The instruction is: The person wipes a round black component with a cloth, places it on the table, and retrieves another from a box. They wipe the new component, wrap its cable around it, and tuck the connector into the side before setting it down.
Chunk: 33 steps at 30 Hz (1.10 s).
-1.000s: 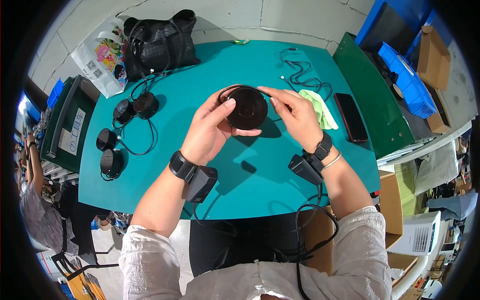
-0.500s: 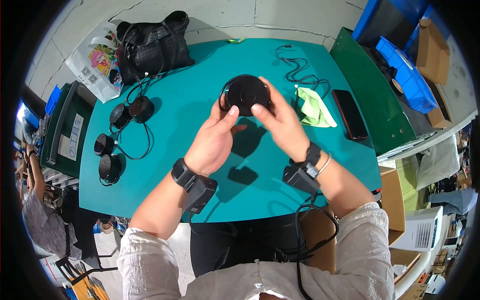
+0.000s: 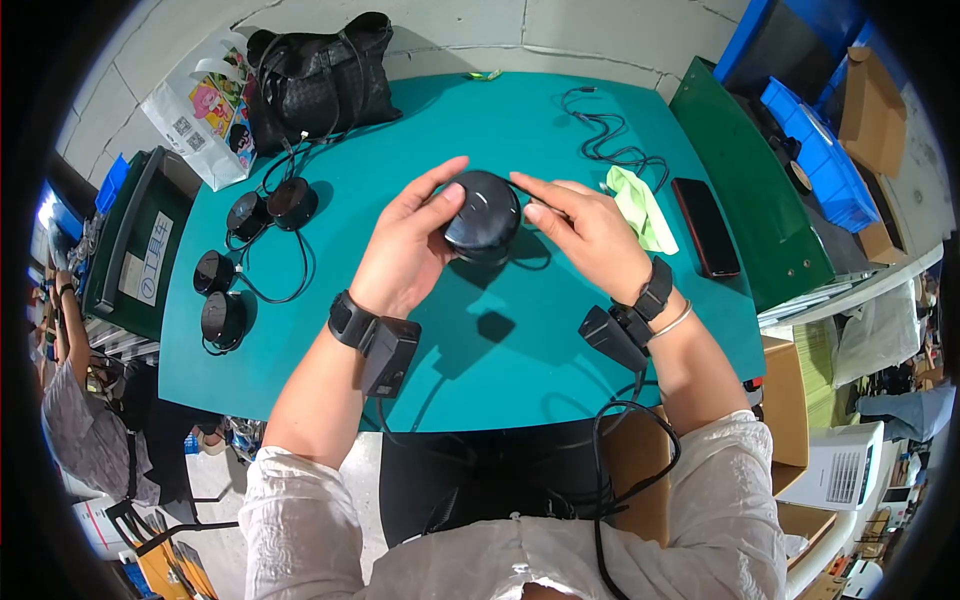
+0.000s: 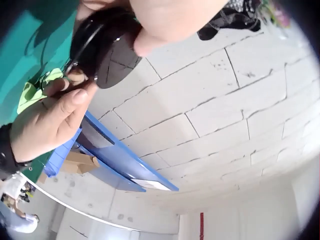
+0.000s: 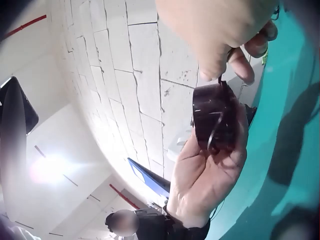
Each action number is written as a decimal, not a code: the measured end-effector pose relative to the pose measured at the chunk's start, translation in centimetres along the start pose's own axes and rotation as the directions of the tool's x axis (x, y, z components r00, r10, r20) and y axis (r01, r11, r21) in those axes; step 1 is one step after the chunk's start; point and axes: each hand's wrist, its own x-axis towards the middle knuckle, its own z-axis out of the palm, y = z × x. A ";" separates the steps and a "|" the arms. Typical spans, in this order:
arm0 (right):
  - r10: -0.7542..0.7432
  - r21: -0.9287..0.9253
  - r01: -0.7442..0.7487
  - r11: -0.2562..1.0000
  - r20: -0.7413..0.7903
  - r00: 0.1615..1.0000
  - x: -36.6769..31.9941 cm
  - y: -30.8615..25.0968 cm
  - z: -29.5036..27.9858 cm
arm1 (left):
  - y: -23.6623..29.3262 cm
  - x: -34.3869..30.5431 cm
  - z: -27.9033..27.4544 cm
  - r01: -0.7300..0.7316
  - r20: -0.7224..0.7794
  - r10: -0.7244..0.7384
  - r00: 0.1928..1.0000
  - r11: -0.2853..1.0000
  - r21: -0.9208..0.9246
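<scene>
Above the table, my left hand [image 3: 400, 245] grips a glossy black round puck-like device [image 3: 483, 212], thumb on its face and fingers behind. The device is tilted, its smooth face turned up in the head view. A thin black cable [image 4: 92, 36] runs round its side in the left wrist view. My right hand [image 3: 600, 245] is at the device's right edge, pinching the cable [image 5: 220, 78] between thumb and fingers. Several similar black devices [image 3: 222, 318] with cables lie on the table's left side.
On the teal table [image 3: 560, 380] lie a light green cloth [image 3: 643, 212], a phone [image 3: 706, 228] and a loose black cable [image 3: 612, 140] at right. A black bag [image 3: 325, 85] and a printed paper bag [image 3: 200, 125] stand back left. Green cabinets [image 3: 745, 190] flank the table.
The device has tilted and come slightly down in the head view. My right hand has left its side, shifted right, and now pinches the cable at its edge.
</scene>
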 end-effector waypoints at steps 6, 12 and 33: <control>-0.014 0.058 0.013 0.998 0.010 1.000 -0.8 -1.5 2.8 | -2.3 0.0 0.8 -0.126 -0.155 0.087 0.984 0.956 -0.266; 0.093 0.165 -0.081 0.983 -0.064 0.994 -1.2 -1.1 3.5 | -2.9 -0.8 2.7 -0.088 -0.101 0.054 0.993 0.928 -0.363; 0.034 0.292 -0.085 0.953 0.176 0.984 -0.2 -0.2 0.2 | 0.1 -0.3 0.2 0.040 0.083 -0.026 0.996 0.984 -0.174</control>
